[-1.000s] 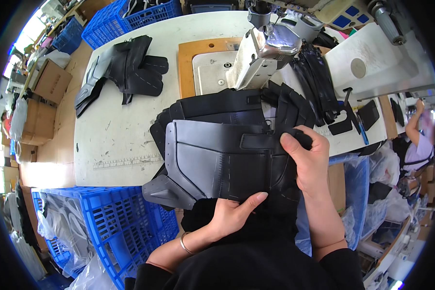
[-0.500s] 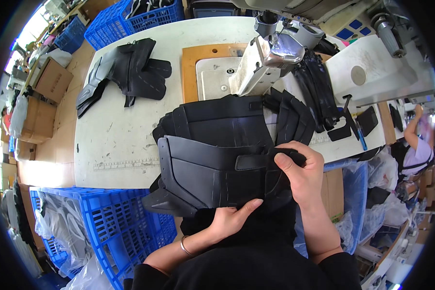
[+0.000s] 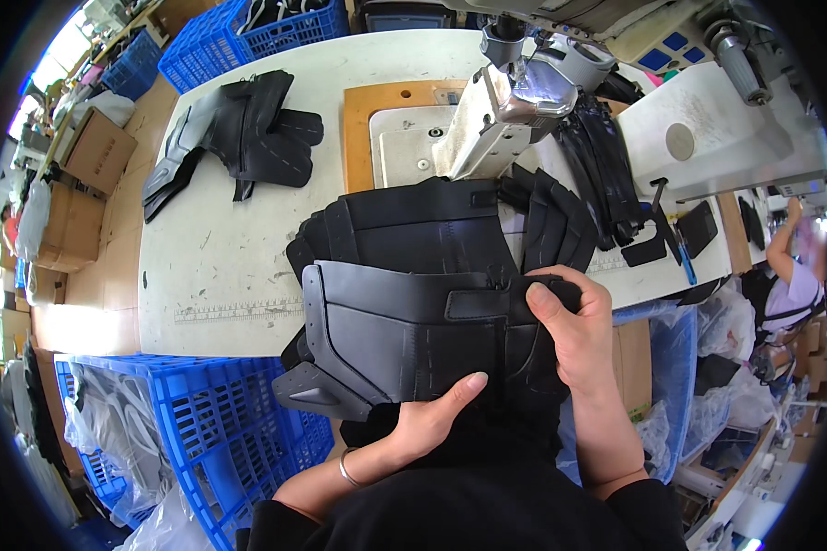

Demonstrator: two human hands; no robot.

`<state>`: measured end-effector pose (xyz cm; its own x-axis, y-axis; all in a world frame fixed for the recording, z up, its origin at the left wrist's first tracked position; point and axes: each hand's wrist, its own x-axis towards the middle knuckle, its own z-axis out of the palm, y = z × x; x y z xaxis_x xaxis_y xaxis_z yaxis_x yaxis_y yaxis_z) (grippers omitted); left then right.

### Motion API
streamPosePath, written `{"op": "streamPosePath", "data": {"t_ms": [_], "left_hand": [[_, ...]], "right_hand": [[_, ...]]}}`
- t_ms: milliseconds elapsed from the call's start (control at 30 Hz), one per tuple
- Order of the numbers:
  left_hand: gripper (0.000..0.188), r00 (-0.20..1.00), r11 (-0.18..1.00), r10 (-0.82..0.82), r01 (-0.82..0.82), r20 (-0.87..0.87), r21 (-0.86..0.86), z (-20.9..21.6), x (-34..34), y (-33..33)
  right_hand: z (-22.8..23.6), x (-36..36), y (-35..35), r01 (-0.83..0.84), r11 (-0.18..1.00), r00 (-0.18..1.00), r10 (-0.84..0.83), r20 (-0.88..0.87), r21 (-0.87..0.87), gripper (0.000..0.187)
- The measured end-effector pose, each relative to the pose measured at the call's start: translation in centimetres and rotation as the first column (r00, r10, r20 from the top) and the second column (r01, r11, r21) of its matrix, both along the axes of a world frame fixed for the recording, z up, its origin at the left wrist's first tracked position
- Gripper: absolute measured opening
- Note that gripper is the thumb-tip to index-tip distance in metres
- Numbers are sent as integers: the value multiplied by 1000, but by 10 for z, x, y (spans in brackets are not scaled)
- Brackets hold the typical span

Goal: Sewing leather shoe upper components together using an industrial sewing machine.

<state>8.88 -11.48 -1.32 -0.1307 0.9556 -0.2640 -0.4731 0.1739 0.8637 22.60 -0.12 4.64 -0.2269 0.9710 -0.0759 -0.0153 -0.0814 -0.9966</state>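
I hold a large black leather panel (image 3: 404, 335) flat in front of me, over my lap. My right hand (image 3: 572, 323) grips its upper right edge, thumb pressing a narrow black strap piece onto it. My left hand (image 3: 432, 418) supports the panel's lower edge from below, fingers curled under it. A stack of similar black panels (image 3: 432, 225) lies fanned on the white table (image 3: 220, 248) just beyond.
A grey sewing machine (image 3: 505, 110) stands at the table's far side on a wooden inset. Another pile of black pieces (image 3: 239, 138) lies at the far left. Blue plastic crates (image 3: 202, 413) sit left of my lap. Another person (image 3: 790, 275) works at the right.
The panel has been lifted and pulled nearer to me, now flatter. My right hand shifted to its upper right edge; my left hand moved under the lower edge.
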Motion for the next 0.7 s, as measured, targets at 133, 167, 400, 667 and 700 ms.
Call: {"op": "streamPosePath", "data": {"t_ms": [133, 167, 400, 667, 700], "left_hand": [[25, 999, 999, 13, -15, 44, 48, -7, 1, 0], [25, 999, 999, 11, -13, 45, 48, -8, 1, 0], [24, 991, 995, 33, -21, -128, 93, 0, -2, 2], [19, 920, 967, 125, -28, -373, 255, -10, 3, 2], [19, 920, 966, 127, -30, -371, 256, -12, 4, 1]], "right_hand": [[-1, 2, 0, -10, 1000, 1000, 10, 4, -12, 17], [-2, 4, 0, -8, 1000, 1000, 8, 6, -12, 17], [7, -7, 1, -83, 745, 851, -293, 436, 662, 36], [1, -20, -3, -451, 573, 682, -272, 679, 684, 24], [-3, -19, -3, -453, 572, 682, -272, 679, 684, 24]]}}
